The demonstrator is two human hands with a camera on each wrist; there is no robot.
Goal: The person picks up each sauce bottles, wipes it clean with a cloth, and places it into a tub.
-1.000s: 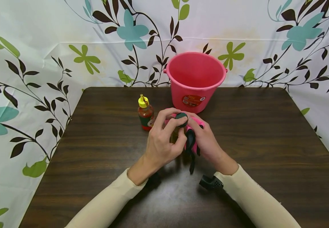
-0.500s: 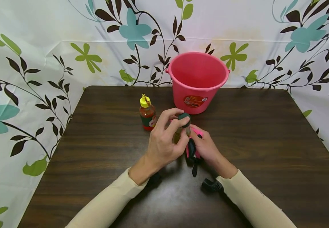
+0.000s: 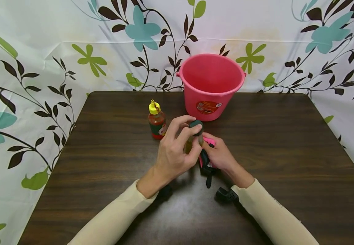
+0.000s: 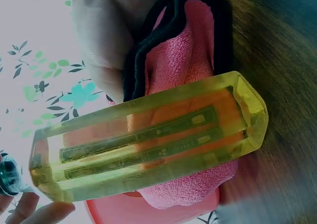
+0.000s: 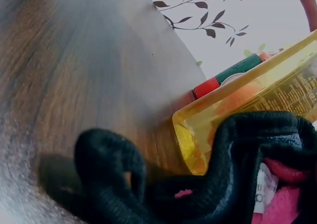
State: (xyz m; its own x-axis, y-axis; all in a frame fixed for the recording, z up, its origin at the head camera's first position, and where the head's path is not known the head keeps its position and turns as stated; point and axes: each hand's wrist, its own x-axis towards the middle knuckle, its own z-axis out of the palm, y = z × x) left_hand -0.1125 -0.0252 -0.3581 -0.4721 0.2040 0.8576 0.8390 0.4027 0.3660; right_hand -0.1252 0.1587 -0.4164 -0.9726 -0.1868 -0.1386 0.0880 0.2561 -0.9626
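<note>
In the head view my left hand [image 3: 177, 149] pinches a glass bottle by its dark green cap [image 3: 196, 127] and neck. The left wrist view shows the faceted bottle [image 4: 143, 144] full of clear yellow liquid, perhaps oil, with its base close above the table. My right hand [image 3: 221, 153] grips a pink cloth [image 4: 181, 60] with black edging, bunched against the bottle's far side. A fold of its black trim [image 5: 237, 135] and a white tag [image 5: 265, 189] fill the lower part of the right wrist view. The right fingers are largely hidden by cloth and bottle.
A red sauce bottle [image 3: 157, 127] with a yellow nozzle stands upright left of the hands. Behind them a pink bucket [image 3: 192, 100] sits at the back of the dark wooden table [image 3: 103, 153]. A leaf-patterned white curtain [image 3: 88, 27] hangs beyond.
My right hand and the pink cloth have slid slightly downward along the bottle, uncovering more of its upper part. My left hand keeps its hold on the cap and neck.
</note>
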